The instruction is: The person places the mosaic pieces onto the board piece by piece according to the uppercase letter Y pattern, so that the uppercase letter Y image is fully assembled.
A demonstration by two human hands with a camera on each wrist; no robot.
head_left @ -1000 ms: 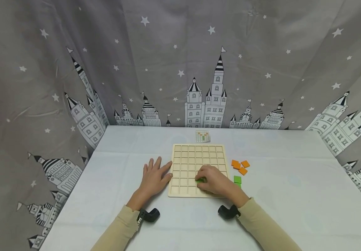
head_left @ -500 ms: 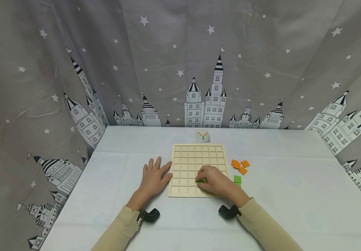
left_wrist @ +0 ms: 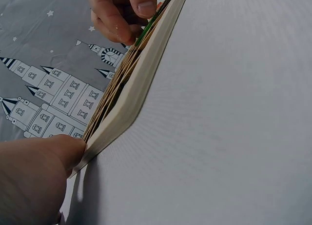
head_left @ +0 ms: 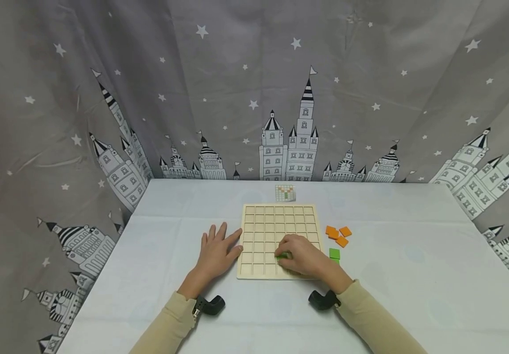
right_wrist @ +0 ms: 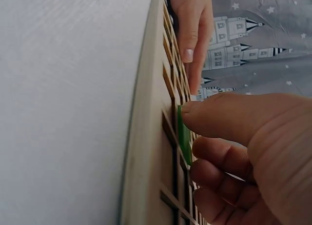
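Observation:
A pale wooden grid board (head_left: 259, 237) lies on the white table. Over its lower middle, my right hand (head_left: 300, 256) holds a green square tile (right_wrist: 183, 137) between thumb and fingers. That tile sits at one of the board's cells, tilted or flat I cannot tell, and the fingers hide much of it from above. Spread on the table, my left hand (head_left: 216, 253) touches the board's left edge with its thumb and forefinger. In the left wrist view its thumb (left_wrist: 63, 149) meets the board's side.
Right of the board lie several orange tiles (head_left: 342, 241) and loose green tiles (head_left: 334, 253), one partly behind the right wrist. A small pattern card (head_left: 285, 193) with a coloured grid lies beyond the far edge. A grey castle-print curtain (head_left: 236, 73) hangs behind the table.

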